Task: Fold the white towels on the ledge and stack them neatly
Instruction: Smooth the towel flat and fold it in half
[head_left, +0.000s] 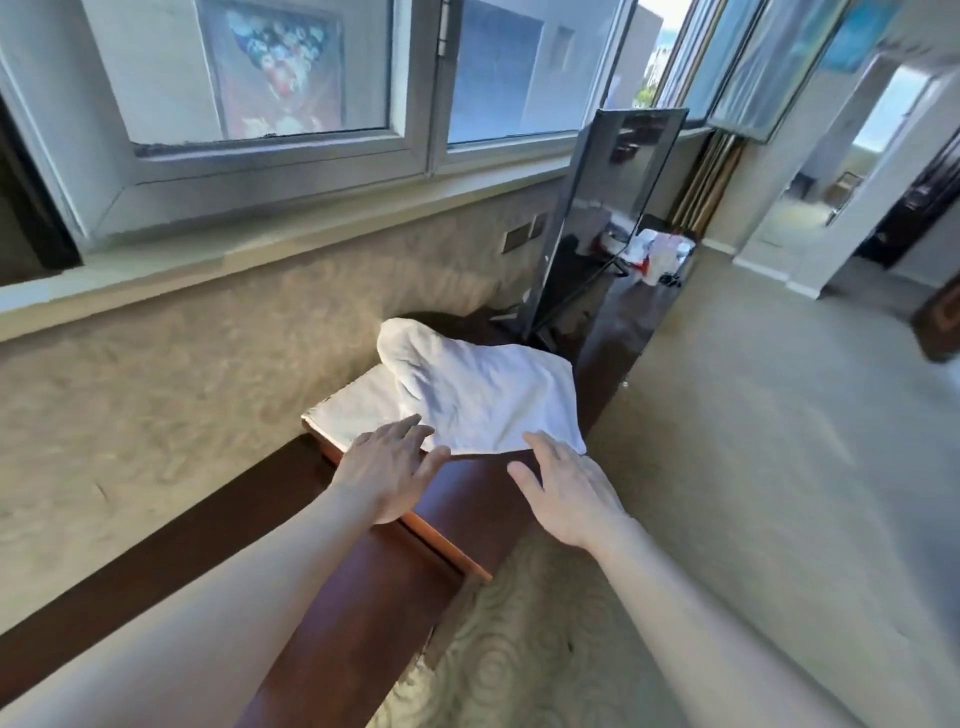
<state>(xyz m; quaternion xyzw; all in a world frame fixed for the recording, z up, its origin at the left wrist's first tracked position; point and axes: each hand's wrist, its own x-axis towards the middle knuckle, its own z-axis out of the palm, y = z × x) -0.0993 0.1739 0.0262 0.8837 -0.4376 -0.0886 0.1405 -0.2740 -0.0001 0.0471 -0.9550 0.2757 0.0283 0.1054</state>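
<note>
A crumpled white towel (483, 395) lies on the dark wooden ledge (467, 499), draped over a flatter white towel (353, 410) beneath it. My left hand (387, 470) reaches over the ledge with straight, spread fingers, its fingertips at the near left edge of the upper towel. My right hand (569, 493) is also spread flat, its fingertips at the towel's near right corner. Neither hand grips any cloth.
A dark flat screen (608, 218) stands upright on the ledge just behind the towels. Beyond it lie a cable and white bags (660, 254). A window sill (291, 239) runs above the textured wall at left. Patterned carpet (779, 467) spreads to the right.
</note>
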